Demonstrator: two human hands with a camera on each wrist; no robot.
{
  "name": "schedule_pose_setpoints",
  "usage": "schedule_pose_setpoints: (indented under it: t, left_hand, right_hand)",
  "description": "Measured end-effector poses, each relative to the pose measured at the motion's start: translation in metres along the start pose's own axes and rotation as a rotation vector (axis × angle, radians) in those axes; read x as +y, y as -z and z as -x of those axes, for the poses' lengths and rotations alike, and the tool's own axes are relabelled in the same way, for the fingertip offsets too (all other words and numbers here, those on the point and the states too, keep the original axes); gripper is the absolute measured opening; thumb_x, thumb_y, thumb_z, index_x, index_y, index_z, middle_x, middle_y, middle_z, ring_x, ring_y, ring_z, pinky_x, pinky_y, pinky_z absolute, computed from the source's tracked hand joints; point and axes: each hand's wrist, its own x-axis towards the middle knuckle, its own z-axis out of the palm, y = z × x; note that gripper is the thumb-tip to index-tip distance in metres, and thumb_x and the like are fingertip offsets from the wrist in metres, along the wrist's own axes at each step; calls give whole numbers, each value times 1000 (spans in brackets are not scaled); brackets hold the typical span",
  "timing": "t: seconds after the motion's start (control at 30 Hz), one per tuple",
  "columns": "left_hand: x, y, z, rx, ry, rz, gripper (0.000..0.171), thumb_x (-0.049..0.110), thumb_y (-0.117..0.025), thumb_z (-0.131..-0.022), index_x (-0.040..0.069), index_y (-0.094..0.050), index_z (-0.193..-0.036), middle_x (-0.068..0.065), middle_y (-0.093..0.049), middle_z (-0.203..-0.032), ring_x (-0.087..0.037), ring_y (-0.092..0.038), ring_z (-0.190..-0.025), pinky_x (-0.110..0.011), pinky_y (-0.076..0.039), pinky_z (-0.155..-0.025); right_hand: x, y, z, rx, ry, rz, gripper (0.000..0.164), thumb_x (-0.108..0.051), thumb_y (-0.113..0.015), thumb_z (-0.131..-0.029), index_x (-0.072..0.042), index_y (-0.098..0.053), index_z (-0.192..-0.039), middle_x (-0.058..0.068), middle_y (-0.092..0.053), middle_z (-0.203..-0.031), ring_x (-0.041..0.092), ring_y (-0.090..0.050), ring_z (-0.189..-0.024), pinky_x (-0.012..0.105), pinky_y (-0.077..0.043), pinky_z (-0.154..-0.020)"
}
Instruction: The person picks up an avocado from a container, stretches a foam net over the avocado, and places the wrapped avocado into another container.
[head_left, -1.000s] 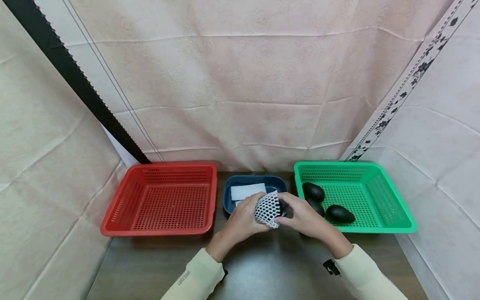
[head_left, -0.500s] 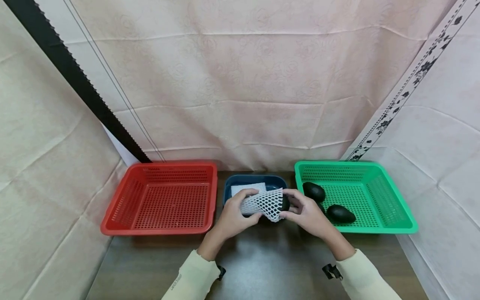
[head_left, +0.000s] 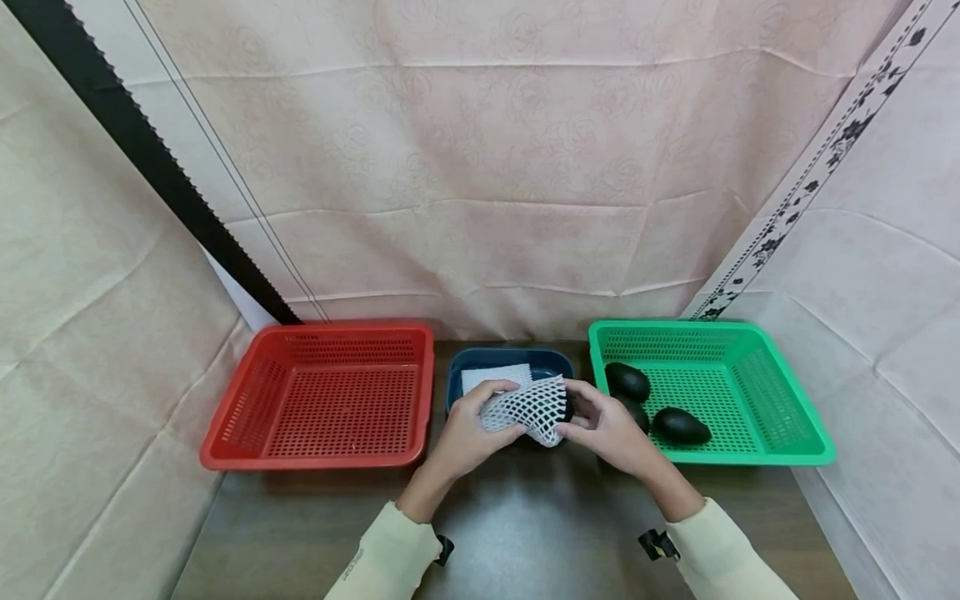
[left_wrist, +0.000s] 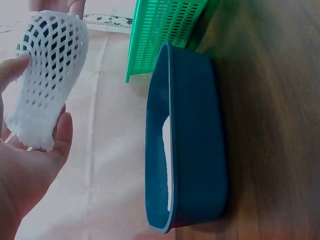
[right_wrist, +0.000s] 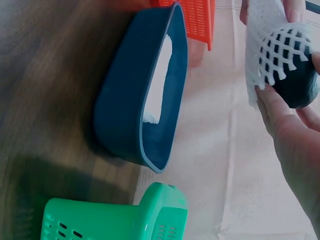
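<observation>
- Netting in a white, diamond-meshed foam tube (head_left: 528, 408) is drawn partway over a blackish, egg-shaped fruit (right_wrist: 295, 87), both held off the table between two hands; the fruit's bare end faces three o'clock in the head view.
- Left hand (head_left: 465, 432): thumb and fingers hold the tube's narrower end, the netting lying at about two o'clock from the palm.
- Right hand (head_left: 613, 432): thumb and fingers curl round the fruit at the netting's edge, the fruit at about ten o'clock from the wrist.
- One second ago the left hand was cupped close around the fruit; it has since shifted towards nine o'clock, and the netting now shows longer. Since half a second ago, both hands have barely moved.
- Just beyond the hands, towards twelve o'clock, sits a dark-blue, rounded plastic tub (head_left: 551, 360) with a flat white piece (head_left: 491, 377) inside.
- At nine o'clock stands a red, perforated plastic basket (head_left: 345, 462); at three, a green, perforated plastic basket (head_left: 750, 458) with three blackish, egg-shaped fruits (head_left: 681, 427) near its left side.
- All stand on a brown, wood-grained table (head_left: 525, 542), before a pinkish, creased cloth (head_left: 480, 150).
</observation>
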Motion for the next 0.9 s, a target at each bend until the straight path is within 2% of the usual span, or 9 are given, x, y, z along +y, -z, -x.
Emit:
schedule_pose_setpoints:
  t: [0.1,0.2,0.3,0.47,0.6,0.7,0.8,0.9]
  left_hand:
    - [1,-1,0,-6,3,4,59,27,-88,-84,27,-61,-136,6,-63,-138,-18,-57,-123,-50,-47,-107]
    - [2,-2,-1,-11,5,1,64,28,-89,-83,23,-59,-139,7,-62,-140,-18,-56,-126,-52,-45,-110]
    - [2,-4,-2,-16,5,-21,69,29,-89,-82,19,-57,-142,6,-60,-142,-18,-55,-129,-52,-44,-112]
    - [5,-7,-1,-11,16,-92,76,31,-91,-80,17,-53,-145,2,-58,-145,-20,-54,-131,-52,-44,-114]
    - [8,-7,-1,-11,6,-199,80,34,-90,-81,16,-50,-147,-2,-57,-146,-22,-55,-131,-50,-46,-113]
    - [11,-7,-3,-34,-10,-339,83,41,-88,-81,18,-47,-149,-3,-57,-145,-22,-56,-129,-49,-49,-110]
    - [14,-6,-6,-95,-3,-503,85,48,-84,-82,19,-44,-151,-5,-56,-141,-22,-57,-121,-47,-52,-105]
    - [19,-4,-9,-165,25,-591,84,49,-81,-83,17,-43,-151,-6,-55,-137,-21,-57,-113,-45,-54,-100]
  right_hand:
    - [1,-2,-2,21,-19,62,64,-19,-76,-95,-2,-46,-149,24,-57,-141,37,-63,-123,35,-58,-95]
    - [3,-5,-4,39,-38,92,63,-18,-74,-96,0,-46,-150,23,-58,-141,39,-63,-124,36,-58,-96]
    - [4,-10,-7,47,-52,67,60,-12,-71,-96,0,-46,-150,22,-57,-143,38,-62,-127,36,-57,-98]
    - [2,-17,-12,56,-54,40,54,-3,-64,-94,-5,-50,-146,16,-62,-136,29,-63,-118,34,-56,-95]
    - [0,-20,-15,65,-70,80,53,-2,-61,-92,-8,-53,-144,13,-66,-131,24,-65,-113,36,-56,-93]
    - [-2,-21,-16,53,-82,117,52,-4,-62,-91,-10,-54,-142,13,-67,-128,24,-66,-109,37,-58,-92]
    - [-5,-22,-16,14,-81,153,50,-7,-65,-94,-11,-54,-143,13,-65,-130,24,-67,-109,36,-60,-91]
    - [-7,-23,-16,-24,-71,178,50,-10,-65,-97,-13,-52,-145,12,-63,-134,24,-68,-111,35,-60,-92]
